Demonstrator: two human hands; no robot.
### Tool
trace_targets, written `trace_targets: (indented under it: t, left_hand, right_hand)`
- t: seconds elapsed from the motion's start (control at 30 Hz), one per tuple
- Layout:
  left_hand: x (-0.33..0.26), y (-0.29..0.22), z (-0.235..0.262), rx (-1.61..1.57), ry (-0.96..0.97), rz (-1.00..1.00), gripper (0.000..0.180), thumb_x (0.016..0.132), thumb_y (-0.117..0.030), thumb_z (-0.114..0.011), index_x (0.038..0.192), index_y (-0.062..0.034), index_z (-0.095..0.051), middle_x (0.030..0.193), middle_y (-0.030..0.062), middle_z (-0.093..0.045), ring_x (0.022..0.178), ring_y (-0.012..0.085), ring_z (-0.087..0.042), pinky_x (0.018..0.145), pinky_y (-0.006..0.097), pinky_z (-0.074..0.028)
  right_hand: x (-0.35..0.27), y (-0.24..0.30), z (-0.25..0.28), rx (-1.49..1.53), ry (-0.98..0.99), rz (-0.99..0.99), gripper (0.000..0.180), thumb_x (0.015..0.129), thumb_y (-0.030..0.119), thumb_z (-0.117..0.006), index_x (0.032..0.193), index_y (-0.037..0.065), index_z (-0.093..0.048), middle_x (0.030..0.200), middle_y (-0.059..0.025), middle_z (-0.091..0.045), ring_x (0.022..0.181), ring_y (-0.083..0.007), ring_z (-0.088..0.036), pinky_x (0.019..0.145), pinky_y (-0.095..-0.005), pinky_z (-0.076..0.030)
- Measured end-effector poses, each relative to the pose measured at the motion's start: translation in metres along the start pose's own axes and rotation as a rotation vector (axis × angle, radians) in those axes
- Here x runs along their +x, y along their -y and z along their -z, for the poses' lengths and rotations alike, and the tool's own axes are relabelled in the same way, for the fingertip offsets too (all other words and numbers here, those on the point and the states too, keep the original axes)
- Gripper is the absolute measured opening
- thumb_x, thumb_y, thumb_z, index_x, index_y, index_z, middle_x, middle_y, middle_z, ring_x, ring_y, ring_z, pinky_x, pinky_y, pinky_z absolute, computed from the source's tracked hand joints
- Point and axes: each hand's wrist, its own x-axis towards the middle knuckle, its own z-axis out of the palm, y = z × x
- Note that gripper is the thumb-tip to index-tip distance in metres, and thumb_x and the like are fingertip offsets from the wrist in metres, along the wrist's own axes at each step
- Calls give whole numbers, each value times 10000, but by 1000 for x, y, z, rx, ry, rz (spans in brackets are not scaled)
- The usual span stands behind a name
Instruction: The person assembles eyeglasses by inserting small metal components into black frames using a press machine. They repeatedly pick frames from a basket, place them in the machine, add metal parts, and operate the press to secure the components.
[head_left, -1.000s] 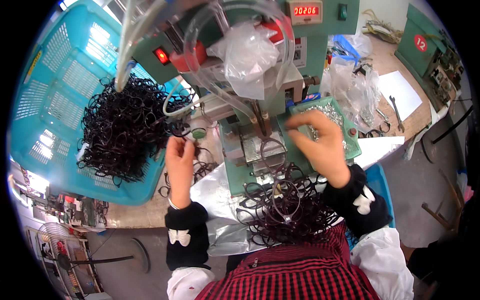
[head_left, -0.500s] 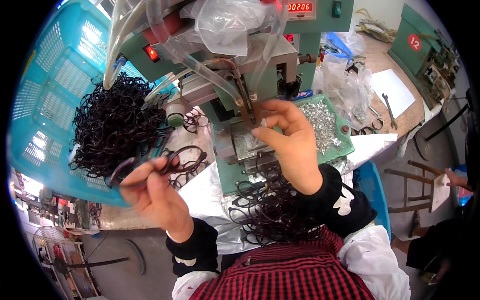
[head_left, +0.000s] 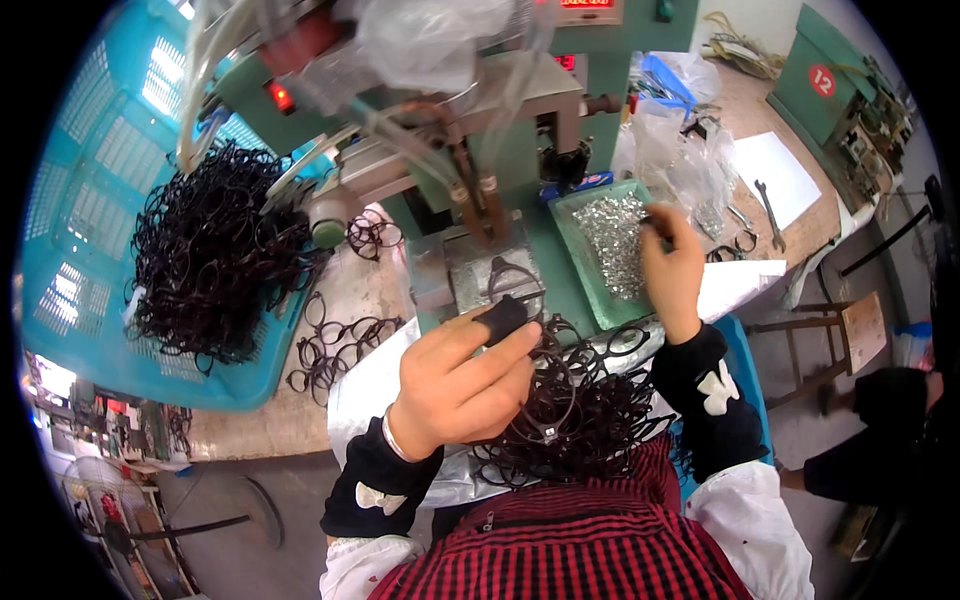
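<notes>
My left hand (head_left: pixel 462 385) is closed on a dark eyeglass frame (head_left: pixel 515 275), holding it in front of the machine's metal work block (head_left: pixel 470 268). A black cover wraps one of its fingertips. Beneath that hand, a heap of dark eyeglass frames (head_left: pixel 600 420) lies near my lap. My right hand (head_left: pixel 676 275) is at the right side of a green tray (head_left: pixel 610 318) filled with small silvery metal parts (head_left: pixel 612 240). Its thumb and fingers curl together, and whatever is between the fingertips is too small to make out.
A green bench machine (head_left: pixel 520 200) with hanging tubes stands ahead. On the left, a blue basket (head_left: pixel 90 230) holds piled dark frames (head_left: pixel 215 255); more loose frames (head_left: pixel 340 350) lie beside it. A wrench (head_left: pixel 770 215) rests on white paper at right, near plastic bags (head_left: pixel 665 150).
My left hand has moved from beside the basket to in front of the machine with an eyeglass frame. My right hand has left the machine and moved right, to the metal parts tray.
</notes>
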Motion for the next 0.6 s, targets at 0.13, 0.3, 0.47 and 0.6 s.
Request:
trace_targets:
  t: [0.13,0.3,0.47,0.6]
  left_hand:
    - [-2,-6,4,14,46,54,321,685,31,-745,977,-34,-627,1060,122,-739,791,292,-669,648,371,-550]
    - [-7,-22,0,6,21,124,392,701,50,-740,1074,-24,-643,1142,171,-711,876,344,-688,722,395,-562]
    - [-53,-57,-11,-88,-117,413,516,696,-63,-809,1194,-50,-678,1259,161,-677,761,279,-643,644,337,-523]
    - [-54,-63,4,-19,-71,362,475,725,-58,-787,1187,-47,-675,1236,156,-683,768,266,-637,662,337,-526]
  right_hand:
    - [10,35,-45,-81,254,473,137,748,60,-688,884,44,-692,861,-120,-659,882,-356,-636,788,-447,-516]
    - [38,22,-104,-429,423,750,95,738,89,-645,815,65,-695,822,-113,-668,872,-313,-662,770,-426,-535]
    - [33,14,-133,-507,351,863,80,687,123,-651,689,49,-682,770,-122,-660,817,-307,-664,695,-406,-541]
    - [38,-4,-131,-507,353,858,81,695,100,-654,742,42,-684,799,-131,-657,852,-317,-649,713,-431,-533]
